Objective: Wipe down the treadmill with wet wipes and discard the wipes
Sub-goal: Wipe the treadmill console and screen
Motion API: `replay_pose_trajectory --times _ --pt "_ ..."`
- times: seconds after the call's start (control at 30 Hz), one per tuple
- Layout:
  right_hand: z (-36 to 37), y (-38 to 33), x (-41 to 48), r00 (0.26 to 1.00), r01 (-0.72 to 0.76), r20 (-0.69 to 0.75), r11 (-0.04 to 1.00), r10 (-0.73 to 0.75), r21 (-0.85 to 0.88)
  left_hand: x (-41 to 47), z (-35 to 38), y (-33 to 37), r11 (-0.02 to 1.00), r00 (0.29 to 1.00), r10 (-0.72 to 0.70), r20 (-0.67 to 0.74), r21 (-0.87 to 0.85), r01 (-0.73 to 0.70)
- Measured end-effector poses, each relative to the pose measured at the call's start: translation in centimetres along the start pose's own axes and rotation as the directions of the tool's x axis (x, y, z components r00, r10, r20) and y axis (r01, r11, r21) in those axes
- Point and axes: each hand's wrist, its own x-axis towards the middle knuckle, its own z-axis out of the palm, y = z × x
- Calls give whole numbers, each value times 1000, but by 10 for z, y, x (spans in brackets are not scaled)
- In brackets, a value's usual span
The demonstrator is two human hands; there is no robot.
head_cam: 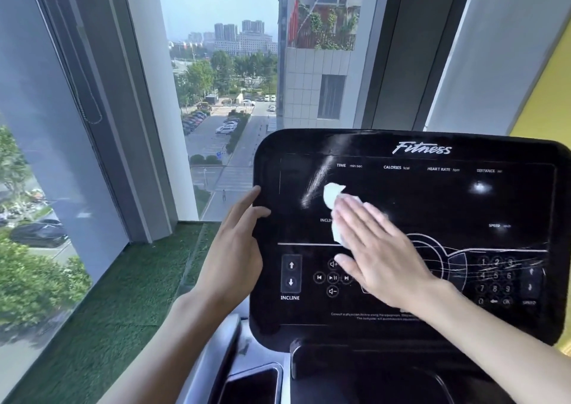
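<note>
Fingers (355,218) pressing wipe (332,195), "Fitness" console (432,202), keypad (496,275) seemingly 1-9

treadmill console (401,144) reads: fitness, time, calories, heart rate, distance, speed, incline, keypad 1-9.

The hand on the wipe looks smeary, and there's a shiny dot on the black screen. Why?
Head view: the right hand and wipe are blurred, probably from moving; the dot on the console is glare, likely a reflected light; the pale streaks look like wet smears catching daylight; the window frames lean because the lens is wide-angle.
</note>
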Motion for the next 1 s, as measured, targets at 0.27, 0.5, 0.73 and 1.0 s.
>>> replay_pose_trajectory --times 0.27,0.5,0.73,1.0 --pt "16 -37 4 882 -375 -152 860 446 346 2 5 -3 996 999 -24 -32 -82 21" --pt "7 -34 35 922 -36 -322 877 214 479 -18 7 -12 975 995 -78 -58 -211 65" --pt "-15 -35 38 844 -16 -447 846 298 533 -35 12 -18 919 980 -195 -25 -353 174" --pt "16 -118 5 810 568 -337 785 -480 247 -55 12 -29 772 928 -369 55 -539 338"
